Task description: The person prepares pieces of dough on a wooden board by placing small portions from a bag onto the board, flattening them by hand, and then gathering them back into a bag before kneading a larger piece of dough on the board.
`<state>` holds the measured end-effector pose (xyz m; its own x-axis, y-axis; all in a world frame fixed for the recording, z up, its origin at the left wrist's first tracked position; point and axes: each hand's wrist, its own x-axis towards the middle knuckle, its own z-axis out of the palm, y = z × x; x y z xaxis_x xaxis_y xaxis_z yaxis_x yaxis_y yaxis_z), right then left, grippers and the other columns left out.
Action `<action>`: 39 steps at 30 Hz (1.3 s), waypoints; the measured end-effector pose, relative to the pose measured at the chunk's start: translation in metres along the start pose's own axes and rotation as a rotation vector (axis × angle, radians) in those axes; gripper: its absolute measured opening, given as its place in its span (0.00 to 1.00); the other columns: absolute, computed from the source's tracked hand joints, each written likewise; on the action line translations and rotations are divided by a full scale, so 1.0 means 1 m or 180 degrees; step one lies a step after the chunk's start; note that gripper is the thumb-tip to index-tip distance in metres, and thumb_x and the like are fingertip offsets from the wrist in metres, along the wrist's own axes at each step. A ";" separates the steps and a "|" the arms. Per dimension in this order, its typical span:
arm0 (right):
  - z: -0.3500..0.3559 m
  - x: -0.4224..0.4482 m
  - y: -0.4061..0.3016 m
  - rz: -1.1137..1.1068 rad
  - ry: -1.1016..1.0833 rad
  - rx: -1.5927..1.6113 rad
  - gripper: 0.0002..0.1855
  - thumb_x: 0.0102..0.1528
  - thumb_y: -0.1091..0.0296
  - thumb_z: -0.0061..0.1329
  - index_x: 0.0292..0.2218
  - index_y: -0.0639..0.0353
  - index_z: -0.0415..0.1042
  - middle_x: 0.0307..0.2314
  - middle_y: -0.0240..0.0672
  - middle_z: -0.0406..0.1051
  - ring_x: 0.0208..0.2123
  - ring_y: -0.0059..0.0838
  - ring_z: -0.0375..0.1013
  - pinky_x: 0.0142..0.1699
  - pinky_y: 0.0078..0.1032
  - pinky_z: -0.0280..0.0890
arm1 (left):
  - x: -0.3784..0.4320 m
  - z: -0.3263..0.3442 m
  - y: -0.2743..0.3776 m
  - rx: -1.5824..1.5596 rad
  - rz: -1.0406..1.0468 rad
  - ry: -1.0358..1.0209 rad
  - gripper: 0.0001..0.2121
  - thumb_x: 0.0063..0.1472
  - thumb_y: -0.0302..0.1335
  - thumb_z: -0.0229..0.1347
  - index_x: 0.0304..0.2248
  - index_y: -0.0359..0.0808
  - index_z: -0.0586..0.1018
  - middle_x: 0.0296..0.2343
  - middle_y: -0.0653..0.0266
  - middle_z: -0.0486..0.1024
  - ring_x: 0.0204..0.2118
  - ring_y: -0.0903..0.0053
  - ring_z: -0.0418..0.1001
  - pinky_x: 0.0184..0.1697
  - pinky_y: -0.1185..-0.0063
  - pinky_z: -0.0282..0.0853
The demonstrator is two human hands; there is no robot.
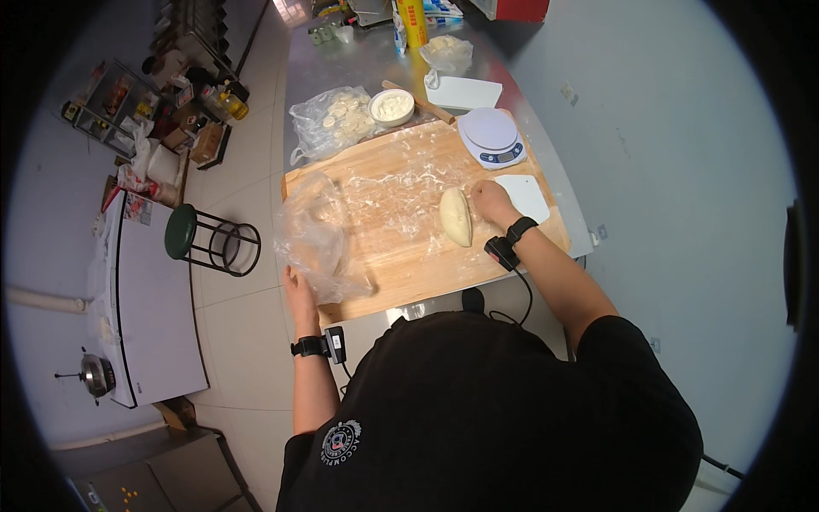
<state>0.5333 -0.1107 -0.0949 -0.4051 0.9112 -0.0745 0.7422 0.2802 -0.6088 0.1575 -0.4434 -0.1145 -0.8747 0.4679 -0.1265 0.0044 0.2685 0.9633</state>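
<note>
A pale, smooth oval piece of dough (pixel 455 216) lies on a floured wooden board (pixel 397 249). Just right of the dough, my right hand (pixel 492 201) is curled into a fist over the board, with nothing visible in it. Partly behind that hand and wrist lies a white dough scraper (pixel 526 197). My left hand (pixel 299 293) is at the board's left edge, against a crumpled clear plastic bag (pixel 317 237); its fingers are bent, and whether they grip the film is unclear. Both wrists wear black straps with small cabled devices.
A kitchen scale (pixel 491 136) sits on the board's far right corner. Behind the board are a bowl of white flour-like contents (pixel 391 107), a rolling pin (pixel 435 109), a bag of dough discs (pixel 342 118) and a white tray (pixel 470 94). A stool (pixel 182 232) stands left.
</note>
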 end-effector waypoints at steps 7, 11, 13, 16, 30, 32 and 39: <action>-0.014 -0.016 -0.063 -0.0333 0.0265 0.0313 0.33 0.60 0.57 0.60 0.62 0.61 0.71 0.60 0.56 0.70 0.63 0.54 0.69 0.66 0.41 0.66 | -0.021 0.033 0.061 0.0337 -0.0482 -0.0648 0.32 0.66 0.27 0.54 0.68 0.35 0.60 0.50 0.47 0.79 0.47 0.64 0.81 0.45 0.70 0.78; -0.009 -0.036 -0.126 -0.1937 -0.0297 0.0341 0.52 0.52 0.54 0.69 0.70 0.58 0.59 0.70 0.59 0.52 0.70 0.59 0.57 0.73 0.44 0.57 | -0.022 0.053 0.078 0.0591 -0.0133 -0.1221 0.26 0.65 0.20 0.53 0.62 0.30 0.68 0.47 0.50 0.81 0.46 0.65 0.82 0.46 0.70 0.78; 0.003 -0.048 -0.155 -0.2369 -0.0788 0.0286 0.56 0.51 0.55 0.70 0.73 0.55 0.54 0.70 0.60 0.51 0.69 0.62 0.59 0.72 0.43 0.58 | -0.023 0.063 0.084 0.0358 -0.0014 -0.1559 0.21 0.67 0.20 0.54 0.58 0.28 0.73 0.46 0.52 0.82 0.44 0.68 0.82 0.46 0.72 0.78; 0.027 -0.057 -0.178 -0.2755 -0.0958 0.0101 0.56 0.52 0.58 0.68 0.74 0.52 0.52 0.67 0.60 0.59 0.64 0.60 0.67 0.67 0.43 0.65 | -0.025 0.075 0.090 0.0144 0.0078 -0.2034 0.14 0.70 0.21 0.54 0.53 0.28 0.78 0.43 0.56 0.84 0.41 0.72 0.83 0.43 0.75 0.78; -0.089 0.170 -0.157 -0.0853 0.1144 0.2226 0.11 0.59 0.65 0.53 0.39 0.64 0.77 0.32 0.50 0.79 0.36 0.51 0.80 0.43 0.43 0.73 | -0.074 0.018 0.109 -0.0098 0.0290 -0.0879 0.10 0.72 0.28 0.58 0.48 0.35 0.83 0.42 0.66 0.85 0.32 0.84 0.78 0.32 0.84 0.70; -0.118 0.210 -0.150 -0.0734 0.1144 0.2174 0.15 0.57 0.63 0.55 0.42 0.65 0.77 0.36 0.54 0.79 0.41 0.55 0.79 0.47 0.44 0.72 | -0.086 0.019 0.100 -0.0050 0.0148 -0.0911 0.10 0.72 0.28 0.58 0.48 0.35 0.83 0.42 0.66 0.86 0.32 0.84 0.78 0.32 0.84 0.70; -0.096 0.218 -0.097 -0.1202 0.1129 0.1303 0.39 0.54 0.59 0.60 0.61 0.71 0.67 0.59 0.58 0.69 0.60 0.57 0.69 0.64 0.41 0.66 | -0.135 0.010 0.060 -0.0085 -0.0443 -0.0679 0.10 0.72 0.27 0.58 0.49 0.34 0.82 0.42 0.64 0.86 0.31 0.83 0.78 0.32 0.84 0.70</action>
<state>0.4245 0.0897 0.0239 -0.3455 0.8366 0.4252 0.2922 0.5264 -0.7984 0.2806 -0.4822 -0.0422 -0.7439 0.5958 -0.3026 -0.1242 0.3217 0.9387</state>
